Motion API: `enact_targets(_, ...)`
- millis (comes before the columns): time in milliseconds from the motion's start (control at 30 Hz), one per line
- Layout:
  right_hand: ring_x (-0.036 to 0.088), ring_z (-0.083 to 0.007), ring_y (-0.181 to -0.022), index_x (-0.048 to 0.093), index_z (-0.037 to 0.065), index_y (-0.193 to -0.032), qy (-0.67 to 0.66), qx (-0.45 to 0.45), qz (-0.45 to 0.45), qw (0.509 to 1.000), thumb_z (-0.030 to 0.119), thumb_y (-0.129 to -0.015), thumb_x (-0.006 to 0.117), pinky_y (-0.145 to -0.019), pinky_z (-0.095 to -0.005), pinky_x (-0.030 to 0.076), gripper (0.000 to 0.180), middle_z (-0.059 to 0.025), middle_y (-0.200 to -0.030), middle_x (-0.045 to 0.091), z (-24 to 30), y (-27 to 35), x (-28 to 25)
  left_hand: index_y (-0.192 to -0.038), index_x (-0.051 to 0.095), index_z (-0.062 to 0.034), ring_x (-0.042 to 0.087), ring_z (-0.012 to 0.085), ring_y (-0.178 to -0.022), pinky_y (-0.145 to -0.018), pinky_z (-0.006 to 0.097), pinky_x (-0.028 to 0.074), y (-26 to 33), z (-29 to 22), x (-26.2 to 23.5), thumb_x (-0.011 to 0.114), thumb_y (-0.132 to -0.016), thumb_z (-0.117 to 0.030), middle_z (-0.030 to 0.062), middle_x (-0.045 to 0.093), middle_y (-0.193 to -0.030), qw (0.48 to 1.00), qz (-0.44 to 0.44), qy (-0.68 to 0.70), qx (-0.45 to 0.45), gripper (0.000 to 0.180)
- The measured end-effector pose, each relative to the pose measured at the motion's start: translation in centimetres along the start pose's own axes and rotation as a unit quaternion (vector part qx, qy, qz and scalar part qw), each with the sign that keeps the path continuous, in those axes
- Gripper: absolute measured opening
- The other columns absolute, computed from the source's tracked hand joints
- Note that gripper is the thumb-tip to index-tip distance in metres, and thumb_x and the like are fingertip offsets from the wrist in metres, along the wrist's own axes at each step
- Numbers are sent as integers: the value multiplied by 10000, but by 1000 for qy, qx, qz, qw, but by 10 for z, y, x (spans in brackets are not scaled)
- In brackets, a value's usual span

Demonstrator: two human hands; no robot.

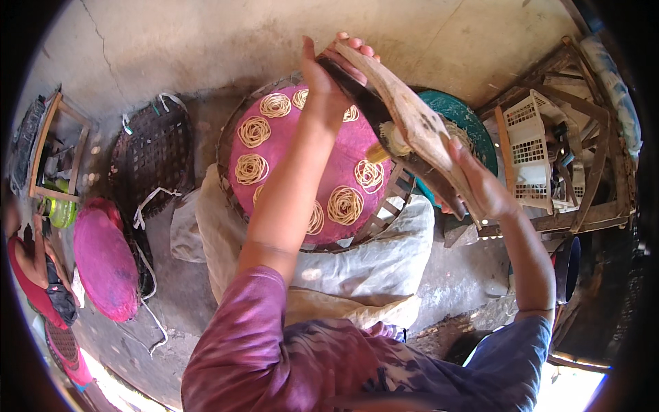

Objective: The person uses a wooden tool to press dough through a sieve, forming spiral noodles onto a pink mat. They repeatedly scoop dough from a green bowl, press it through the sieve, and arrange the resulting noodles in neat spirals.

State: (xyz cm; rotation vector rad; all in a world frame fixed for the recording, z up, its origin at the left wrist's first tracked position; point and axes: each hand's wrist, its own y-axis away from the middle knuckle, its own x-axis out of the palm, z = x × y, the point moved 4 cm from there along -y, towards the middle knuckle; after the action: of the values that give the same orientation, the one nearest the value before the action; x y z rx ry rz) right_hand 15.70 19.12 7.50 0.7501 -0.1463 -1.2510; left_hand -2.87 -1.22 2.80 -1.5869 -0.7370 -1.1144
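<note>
Head view: a long wooden press (405,117) is held up in both hands above a round pink mat (302,165). The far end of the press is gripped by the left hand (322,75), whose fingers (353,47) are curled together over the top edge while the thumb runs along the near side. The near end is clasped by the right hand (480,185); its fingers are wrapped under the wood and mostly hidden, so how tightly they are pressed cannot be told. A yellowish nozzle (379,152) is seen below the middle of the press, over the right part of the mat, with pale dough (398,137) bunched at it.

On the mat, several coils of thin noodle (344,204) are laid apart from one another, mostly around its edge. The mat is borne by a woven basket (230,137), which is set on pale sacking (371,261). A teal tray (467,120) is partly hidden behind the press, to the right of the mat. A white plastic crate (528,151) is held in a wooden frame further right. To the left, a dark basket (154,154) and a second pink mat (103,261) are laid on the floor, well apart from the hands. Another person (34,275) is partly seen at the left rim.
</note>
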Motion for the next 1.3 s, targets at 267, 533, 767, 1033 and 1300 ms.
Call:
enact_targets(267,657,-175,-603,558,27,-1179,26,42,-2,999,668,-987,259,-563,-310,556,733,-120,-751,657,-28,14,-8,-908,591,-135,591,260,-816,-852,445,459,22,30,-24,294,-979,-581,53,611,-827,999,-12,36,-26,541)
enact_targets(533,686,-262,-652,456,-2,-1359,-366,-74,195,907,775,-910,242,-630,-390,604,923,-248,-924,663,-55,-38,14,-919,647,-156,642,210,-818,-837,409,496,13,26,-49,397,-1001,-488,-5,665,-860,994,77,74,5,424)
enact_targets(767,561,-187,-519,479,65,-1331,-381,-87,235,890,630,-944,390,-478,-312,488,690,-160,-849,606,-99,-99,42,-906,630,-165,625,224,-782,-814,421,494,17,5,-73,447,-968,-449,4,640,-811,987,40,152,43,343)
enact_targets(1033,630,-291,-1069,545,48,-1324,-114,-311,-71,941,383,-1042,370,-927,-381,502,472,-209,-1142,652,-52,-99,42,-873,594,-190,611,202,-763,-807,418,485,10,-49,-24,326,-990,-537,-24,620,-804,989,67,127,46,454)
enact_targets(1300,632,-132,-656,582,20,-1185,-112,-95,229,962,751,-922,300,-563,-247,527,826,-103,-810,660,6,-36,21,-901,557,-42,573,314,-865,-995,534,440,36,-77,13,146,-983,-630,134,590,-859,993,-19,-78,85,722)
